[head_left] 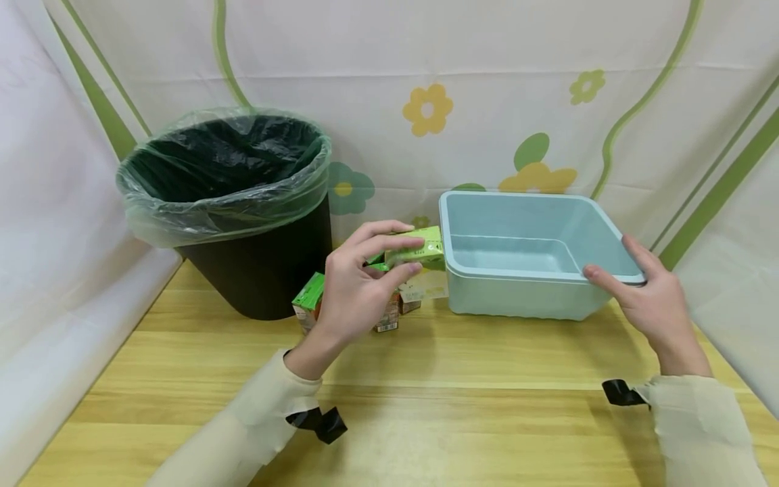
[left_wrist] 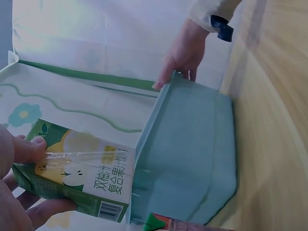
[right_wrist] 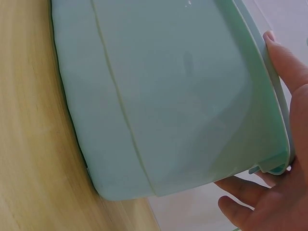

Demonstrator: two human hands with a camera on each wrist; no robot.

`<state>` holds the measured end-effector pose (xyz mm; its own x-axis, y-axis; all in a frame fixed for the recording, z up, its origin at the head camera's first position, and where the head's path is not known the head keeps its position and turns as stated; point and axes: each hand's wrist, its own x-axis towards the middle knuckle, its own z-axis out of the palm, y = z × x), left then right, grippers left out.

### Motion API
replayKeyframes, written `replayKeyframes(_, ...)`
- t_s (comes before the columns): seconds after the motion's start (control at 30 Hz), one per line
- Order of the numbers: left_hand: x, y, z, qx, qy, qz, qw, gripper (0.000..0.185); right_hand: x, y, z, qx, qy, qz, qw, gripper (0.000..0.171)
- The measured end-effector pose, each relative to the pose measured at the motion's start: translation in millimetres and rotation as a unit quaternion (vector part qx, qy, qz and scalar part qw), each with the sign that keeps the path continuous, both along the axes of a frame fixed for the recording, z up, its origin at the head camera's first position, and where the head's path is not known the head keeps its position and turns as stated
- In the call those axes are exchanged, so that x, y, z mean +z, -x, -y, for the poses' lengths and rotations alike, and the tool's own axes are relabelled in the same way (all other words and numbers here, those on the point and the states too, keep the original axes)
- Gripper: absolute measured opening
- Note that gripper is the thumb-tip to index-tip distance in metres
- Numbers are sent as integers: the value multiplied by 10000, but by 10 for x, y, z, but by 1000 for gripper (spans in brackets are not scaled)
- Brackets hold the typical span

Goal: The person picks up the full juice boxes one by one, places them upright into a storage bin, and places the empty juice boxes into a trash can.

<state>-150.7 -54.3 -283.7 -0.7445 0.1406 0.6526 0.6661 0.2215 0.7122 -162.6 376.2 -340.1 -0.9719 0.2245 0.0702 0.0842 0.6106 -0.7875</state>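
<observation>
My left hand pinches a green and white juice carton between thumb and fingers, just left of the pale blue plastic bin. The carton's far end overlaps the bin's left rim in the head view. A pear-like and citrus picture and printed lettering cover its broad face. With thumb outside and fingers around the corner, my right hand grips the bin's right front rim. The bin stands upright on the table. More small juice cartons stand on the table, partly hidden behind my left hand.
A black trash can with a translucent green bag liner stands at the back left. Behind everything hangs a white curtain with flower prints. Light wood table stretches in front of the bin.
</observation>
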Motion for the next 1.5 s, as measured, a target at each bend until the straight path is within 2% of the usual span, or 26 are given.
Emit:
replayKeyframes(0.5,200,252,-178,191,-362,-210,9989,25,9,18,19,47,40,13,10000,92)
replayKeyframes(0.67,258,340,-282,105,-569,-199,9981,28,4,16,17,49,68,-13,10000,92)
replayKeyframes(0.83,289,449,-411,208,-678,-219,9972,30,-5,16,5,26,60,-39,10000,93)
replayKeyframes(1.0,283,557,-554,284,-795,-251,9961,30,-8,23,-3,-3,24,-40,10000,95)
replayKeyframes(1.13,261,627,-675,219,-861,-246,9957,29,-4,26,-5,-12,18,-54,10000,95)
replayKeyframes(1.27,231,677,-799,179,-876,-43,9960,29,0,21,-10,-16,-5,-62,10000,94)
replayKeyframes(1.5,149,791,-992,344,-626,425,9965,28,4,20,-14,-7,13,-75,10000,94)
